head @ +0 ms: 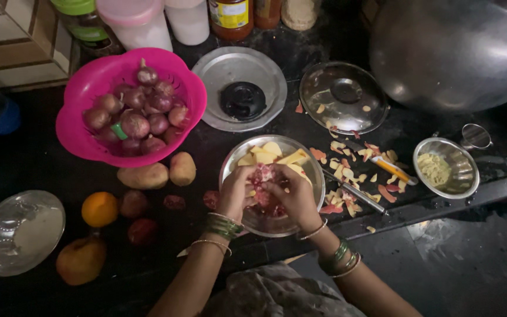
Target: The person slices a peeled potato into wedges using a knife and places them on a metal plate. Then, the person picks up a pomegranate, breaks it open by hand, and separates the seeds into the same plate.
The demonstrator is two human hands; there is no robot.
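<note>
Pomegranate, red and broken open (263,186), sits gripped by our left hand (236,192) and right hand (296,196) over the round steel bowl (315,176); we should thumb seeds loose gently, low inside.

Both forearms bare, no sleeves. Left wrist (221,229): stack of green bangles plus thin gold ones. Right wrist (338,255): same mix, green and gold, with one thin gold bangle nearer the hand. Patterned grey-beige garment (277,293) at the lap.
</note>
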